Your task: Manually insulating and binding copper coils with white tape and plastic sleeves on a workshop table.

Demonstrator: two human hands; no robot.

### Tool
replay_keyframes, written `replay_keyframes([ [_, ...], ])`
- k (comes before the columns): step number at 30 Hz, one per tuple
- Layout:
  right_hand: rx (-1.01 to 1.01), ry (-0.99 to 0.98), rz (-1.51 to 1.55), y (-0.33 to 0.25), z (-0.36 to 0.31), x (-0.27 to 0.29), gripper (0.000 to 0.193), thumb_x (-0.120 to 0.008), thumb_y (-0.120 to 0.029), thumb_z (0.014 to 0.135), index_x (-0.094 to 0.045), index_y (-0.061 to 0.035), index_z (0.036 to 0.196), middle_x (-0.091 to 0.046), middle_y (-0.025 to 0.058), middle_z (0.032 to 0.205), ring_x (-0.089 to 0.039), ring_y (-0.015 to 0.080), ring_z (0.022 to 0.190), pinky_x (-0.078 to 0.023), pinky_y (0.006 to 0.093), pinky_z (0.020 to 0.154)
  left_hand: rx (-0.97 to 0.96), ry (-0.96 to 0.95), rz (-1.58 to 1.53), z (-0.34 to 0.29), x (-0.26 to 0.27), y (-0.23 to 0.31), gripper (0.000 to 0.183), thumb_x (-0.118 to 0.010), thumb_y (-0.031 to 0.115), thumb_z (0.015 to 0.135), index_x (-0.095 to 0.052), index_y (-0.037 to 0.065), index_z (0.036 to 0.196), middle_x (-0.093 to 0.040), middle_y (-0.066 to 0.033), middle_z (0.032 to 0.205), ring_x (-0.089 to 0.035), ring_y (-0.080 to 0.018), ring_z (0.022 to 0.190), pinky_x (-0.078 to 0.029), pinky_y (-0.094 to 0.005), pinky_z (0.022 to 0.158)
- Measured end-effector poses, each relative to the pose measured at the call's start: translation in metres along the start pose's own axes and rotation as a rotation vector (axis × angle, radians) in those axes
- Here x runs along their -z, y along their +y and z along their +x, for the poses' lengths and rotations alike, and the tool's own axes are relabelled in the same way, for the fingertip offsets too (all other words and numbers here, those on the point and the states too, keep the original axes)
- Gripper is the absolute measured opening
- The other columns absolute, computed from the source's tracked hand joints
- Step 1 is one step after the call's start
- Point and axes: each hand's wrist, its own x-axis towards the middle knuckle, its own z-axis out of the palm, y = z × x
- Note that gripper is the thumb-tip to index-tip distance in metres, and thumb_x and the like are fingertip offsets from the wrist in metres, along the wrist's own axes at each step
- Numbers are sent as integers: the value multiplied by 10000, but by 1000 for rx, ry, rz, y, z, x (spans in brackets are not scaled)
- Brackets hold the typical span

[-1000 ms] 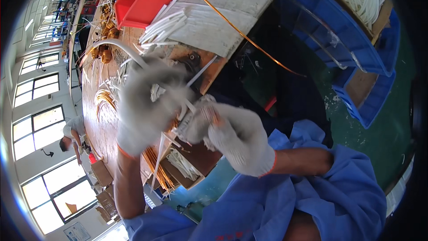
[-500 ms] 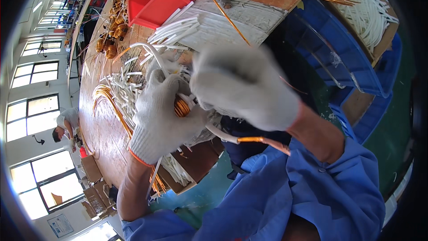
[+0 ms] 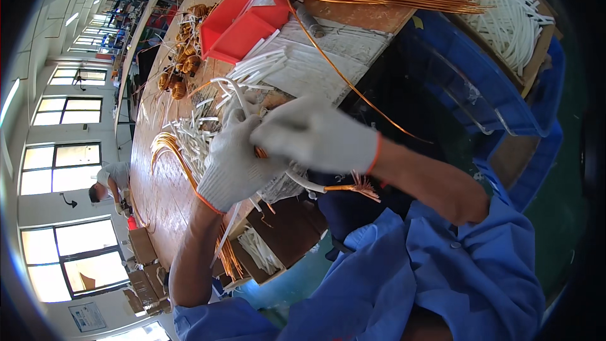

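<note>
Head — left hand [image 3: 237, 159] holds coil [image 3: 259, 152], right hand [image 3: 315, 134] alongside.

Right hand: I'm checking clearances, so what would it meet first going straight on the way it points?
Most likely the left hand: the right hand points leftward, toward it, and their outlines overlap in this view. Whether they touch is hard to tell.

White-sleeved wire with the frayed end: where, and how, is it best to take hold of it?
Probably on the white sleeve of the wire, coming from the wearer's body side. There the sleeve is a smooth, slim tube sticking out uncovered, while the frayed copper end fans into loose strands that would likely bend or slip.
</note>
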Motion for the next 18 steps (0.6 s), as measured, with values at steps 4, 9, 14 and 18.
replay_keyframes([
  [4, -262, 126, 407, -7, 7, 5, 398, -646, -340, 1142, -700, -31, 897, -573, -26, 679, -514, 71, 599, -405, 285, 548, 290, -151, -65, -1, 14, 17, 537, -905, 290, 798, -734, 1, 1217, -653, -207, 1276, -702, -346, 1157, -567, -430, 1023],
  [9, -543, 335, 452, 140, -75, 16, 523, -521, -447, 1194, -733, 6, 1041, -671, -3, 851, -647, 112, 807, -537, 319, 736, 22, -107, 118, 0, 29, 38, 1238, -1039, 455, 655, -417, 62, 1650, -583, -250, 1419, -641, -456, 1240, -544, -540, 1045],
  [14, -577, 149, -375, 144, -115, -2, 667, -521, -555, 1104, -724, -111, 649, -723, 160, 697, -741, 427, 739, -552, 545, 722, -65, 146, 313, -1, -6, 28, 1169, -977, 414, 716, -406, 19, 1657, -582, -319, 1442, -645, -502, 1254, -518, -571, 1063],
  [18, -293, 486, -682, 73, -98, 26, 426, -723, -459, 1039, -767, -115, 791, -742, 166, 730, -710, 380, 617, -505, 483, 533, -20, 284, 153, -3, -26, 5, 811, -757, 65, 830, -492, -26, 1591, -684, -237, 1234, -743, -343, 998, -623, -431, 835],
])
